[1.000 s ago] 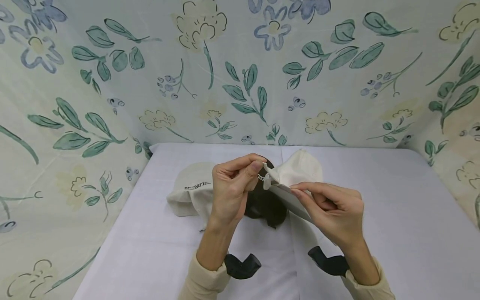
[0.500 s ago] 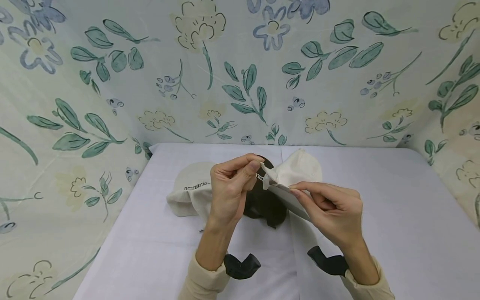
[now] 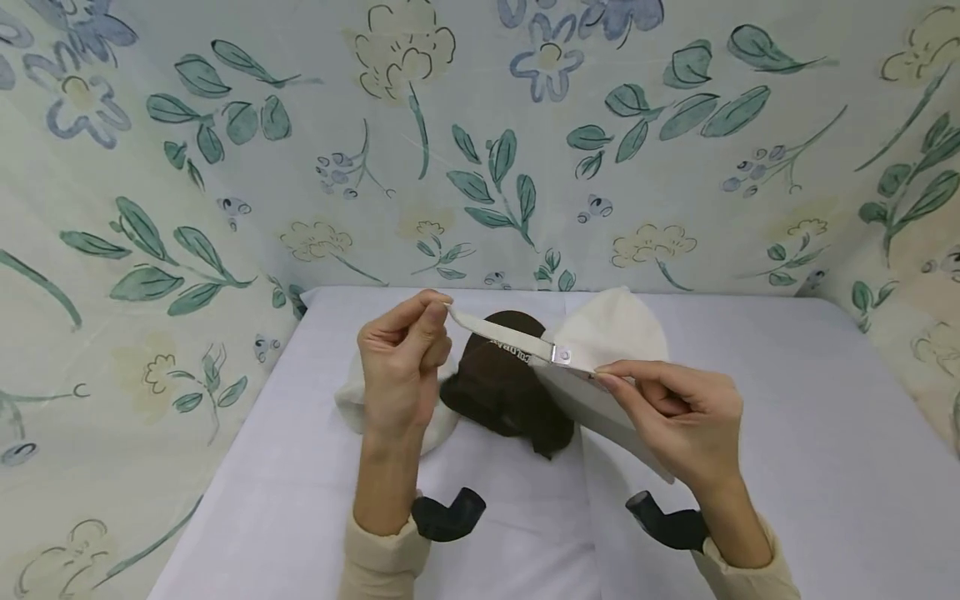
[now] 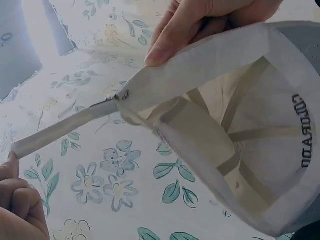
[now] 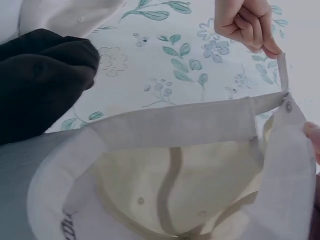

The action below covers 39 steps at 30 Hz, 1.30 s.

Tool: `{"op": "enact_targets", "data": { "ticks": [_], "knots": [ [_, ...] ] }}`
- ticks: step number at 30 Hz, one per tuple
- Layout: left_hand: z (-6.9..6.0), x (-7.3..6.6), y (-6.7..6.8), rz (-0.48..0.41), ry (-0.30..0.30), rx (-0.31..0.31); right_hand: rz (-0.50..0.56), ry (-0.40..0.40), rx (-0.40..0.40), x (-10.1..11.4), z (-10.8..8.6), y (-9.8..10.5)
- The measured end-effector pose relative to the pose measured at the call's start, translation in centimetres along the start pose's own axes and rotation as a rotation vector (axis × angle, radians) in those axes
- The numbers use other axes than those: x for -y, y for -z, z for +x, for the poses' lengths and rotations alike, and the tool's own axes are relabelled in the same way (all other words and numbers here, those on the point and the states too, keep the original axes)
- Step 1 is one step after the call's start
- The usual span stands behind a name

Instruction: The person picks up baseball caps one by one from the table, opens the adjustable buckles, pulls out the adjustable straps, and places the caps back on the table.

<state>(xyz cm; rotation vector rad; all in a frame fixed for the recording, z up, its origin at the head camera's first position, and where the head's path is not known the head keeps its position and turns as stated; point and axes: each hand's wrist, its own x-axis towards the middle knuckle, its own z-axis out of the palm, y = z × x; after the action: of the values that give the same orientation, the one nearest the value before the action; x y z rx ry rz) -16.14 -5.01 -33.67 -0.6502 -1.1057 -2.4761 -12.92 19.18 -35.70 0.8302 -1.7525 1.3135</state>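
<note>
A white baseball cap (image 3: 618,329) is held up between my hands, its inside and dark lettering showing in the left wrist view. My left hand (image 3: 397,367) pinches the free end of the cap's back strap (image 3: 502,333), which stretches straight to a metal buckle (image 3: 562,355). Thumb and finger of my right hand (image 3: 682,417) pinch the cap's band just beside that buckle. Seen from the left wrist, the strap (image 4: 65,127) runs from the left fingers to the band's corner.
A dark brown cap (image 3: 495,379) with white lettering lies on the white-covered table (image 3: 810,400), behind the strap. Left of it is an off-white cap (image 3: 352,400), partly covered by my left hand. A floral cloth (image 3: 480,167) hangs behind the table.
My left hand has moved left with the strap end, so a longer straight length of strap shows. The buckle has come into view. My right hand has shifted slightly right.
</note>
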Motion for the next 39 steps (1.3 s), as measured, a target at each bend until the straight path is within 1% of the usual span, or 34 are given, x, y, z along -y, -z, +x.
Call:
{"op": "enact_targets", "data": {
  "ticks": [2,4,6,10,15,20,23,26,29,31,34,39],
  "knots": [
    [0.05,-0.31,0.35,0.006,-0.012,0.033,0.017,-0.004,-0.001,-0.05,-0.07,0.06],
    [0.04,-0.4,0.39,0.01,-0.004,0.058,0.023,0.008,0.004,-0.15,-0.12,0.0],
    [0.03,-0.37,0.41,0.007,-0.002,0.055,0.031,0.006,0.01,-0.26,-0.16,-0.06],
    [-0.01,-0.34,0.46,0.0,0.013,0.024,0.029,-0.012,0.012,-0.42,-0.22,-0.01],
    [-0.02,-0.28,0.38,0.0,0.032,0.017,0.007,-0.032,0.024,-0.56,-0.31,0.17],
    [0.02,-0.31,0.39,-0.004,0.048,0.015,0.013,-0.041,0.023,-0.55,-0.27,0.27],
    [0.09,-0.48,0.55,-0.026,0.051,0.023,0.023,-0.044,0.009,-0.56,-0.26,0.31],
    [0.18,-0.76,0.77,-0.037,0.036,0.028,0.024,-0.047,-0.008,-0.59,-0.22,0.35],
    [0.28,-0.94,0.98,-0.029,0.026,0.022,0.013,-0.053,-0.016,-0.61,-0.18,0.38],
    [0.34,-0.95,1.04,-0.02,0.031,0.015,0.003,-0.06,-0.023,-0.55,-0.14,0.42],
    [0.44,-0.81,1.03,-0.027,0.056,0.001,-0.006,-0.074,-0.047,-0.44,-0.06,0.49],
    [0.4,-0.31,0.92,-0.012,0.109,-0.019,-0.026,-0.097,-0.116,-0.2,0.27,0.62]
  ]
}}
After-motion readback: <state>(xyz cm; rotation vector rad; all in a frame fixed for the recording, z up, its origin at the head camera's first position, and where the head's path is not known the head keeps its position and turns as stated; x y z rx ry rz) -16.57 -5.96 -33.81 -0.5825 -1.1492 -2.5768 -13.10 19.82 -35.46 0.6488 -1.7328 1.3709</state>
